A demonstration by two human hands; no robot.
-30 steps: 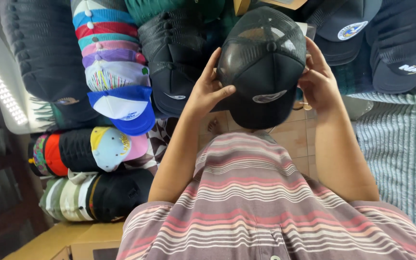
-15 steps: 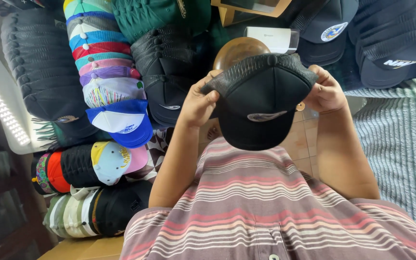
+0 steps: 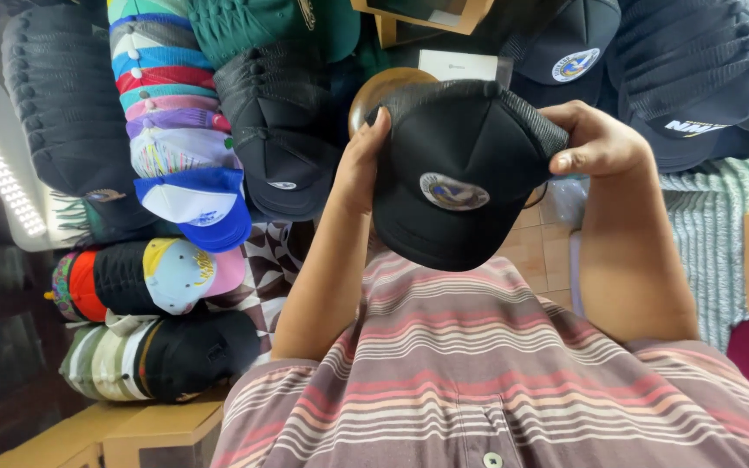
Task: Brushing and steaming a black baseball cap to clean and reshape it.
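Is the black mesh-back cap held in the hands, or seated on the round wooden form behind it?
Held: the black cap is gripped at its sides by the left hand and right hand. Contact with the wooden form cannot be told.

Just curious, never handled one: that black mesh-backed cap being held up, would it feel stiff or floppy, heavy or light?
Probably light: the left hand and right hand hold the black cap by fingertips at its sides. Its front panel keeps a smooth dome, so likely stiffish. The mesh back looks thin and probably soft.

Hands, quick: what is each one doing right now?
Left hand: closed on the left side of the black cap.
Right hand: closed on the cap's right side, at the mesh.
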